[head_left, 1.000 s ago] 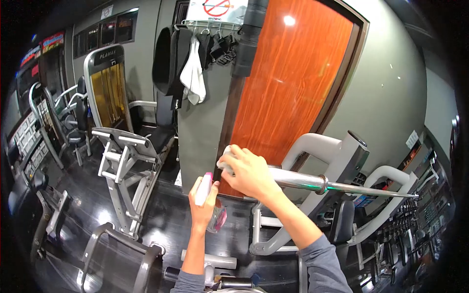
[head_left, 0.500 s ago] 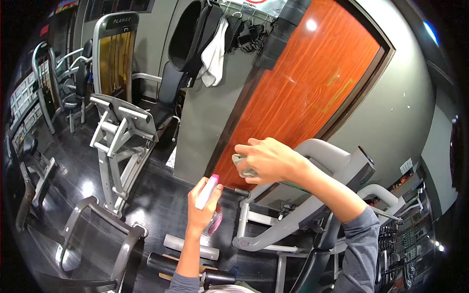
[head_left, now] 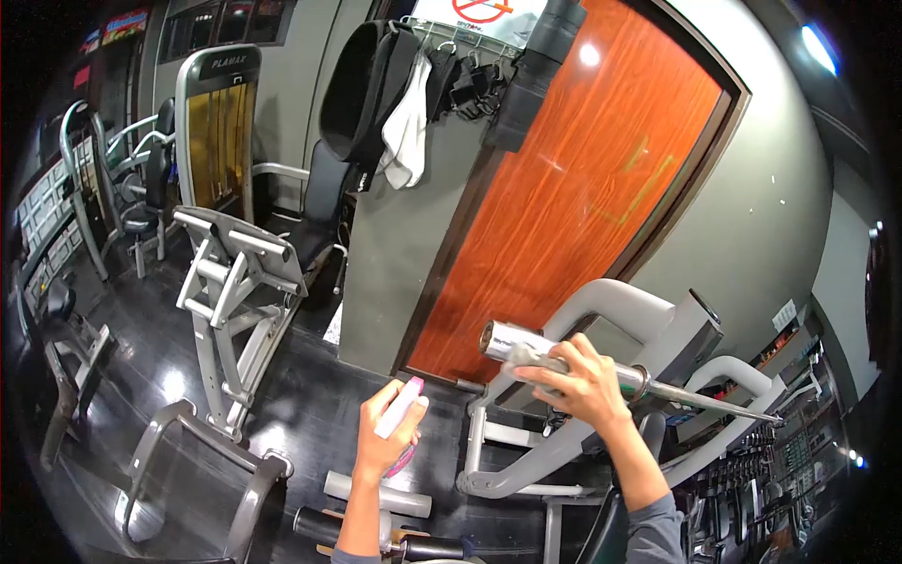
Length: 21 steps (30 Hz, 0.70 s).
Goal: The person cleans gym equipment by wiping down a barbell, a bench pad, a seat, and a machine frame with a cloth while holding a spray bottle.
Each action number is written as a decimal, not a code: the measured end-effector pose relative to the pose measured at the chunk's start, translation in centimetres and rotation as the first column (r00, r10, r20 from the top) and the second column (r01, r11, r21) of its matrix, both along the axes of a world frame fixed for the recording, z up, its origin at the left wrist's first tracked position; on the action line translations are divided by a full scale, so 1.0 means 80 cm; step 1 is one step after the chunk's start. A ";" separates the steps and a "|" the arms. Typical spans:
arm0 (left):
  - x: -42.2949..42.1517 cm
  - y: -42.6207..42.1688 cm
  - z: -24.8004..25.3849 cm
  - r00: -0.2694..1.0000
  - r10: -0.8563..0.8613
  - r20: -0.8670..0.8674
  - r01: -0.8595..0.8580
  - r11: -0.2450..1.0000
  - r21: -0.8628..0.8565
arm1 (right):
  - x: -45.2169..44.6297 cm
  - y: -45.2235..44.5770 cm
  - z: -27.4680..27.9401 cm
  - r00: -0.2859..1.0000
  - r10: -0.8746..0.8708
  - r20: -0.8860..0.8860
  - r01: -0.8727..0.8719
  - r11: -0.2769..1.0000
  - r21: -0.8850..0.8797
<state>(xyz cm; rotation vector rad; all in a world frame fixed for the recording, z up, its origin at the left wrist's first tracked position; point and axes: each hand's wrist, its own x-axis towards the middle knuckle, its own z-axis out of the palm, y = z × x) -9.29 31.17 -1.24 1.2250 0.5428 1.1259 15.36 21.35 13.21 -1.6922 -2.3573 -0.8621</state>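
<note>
My left hand (head_left: pixel 374 440) is wrapped round a spray bottle (head_left: pixel 401 412) with a white and pink top. Most of the bottle is hidden by my fingers. To its right, my right hand (head_left: pixel 590 383) presses a greyish cloth (head_left: pixel 523 358) against the thick chrome end of a barbell (head_left: pixel 512 338). Beyond that hand, the thin bar runs off to the right. The cloth is bunched under my fingers and partly covered by them.
A grey-framed gym machine (head_left: pixel 526 470) stands below the bar. Behind it is a reddish wooden door (head_left: pixel 564 197). Belts and a white towel (head_left: pixel 407 132) hang on a wall rack. Other machines (head_left: pixel 235 282) stand to the left on the black floor (head_left: pixel 324 428).
My right hand has moved down and to the right, and the chrome bar end now shows beside it. My left hand still holds the spray bottle, slightly lower in view.
</note>
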 end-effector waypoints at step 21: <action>0.111 0.016 0.072 0.889 0.456 0.053 -0.417 0.753 0.510 | 0.017 0.050 0.038 0.816 -0.090 -0.572 -0.046 0.975 -0.219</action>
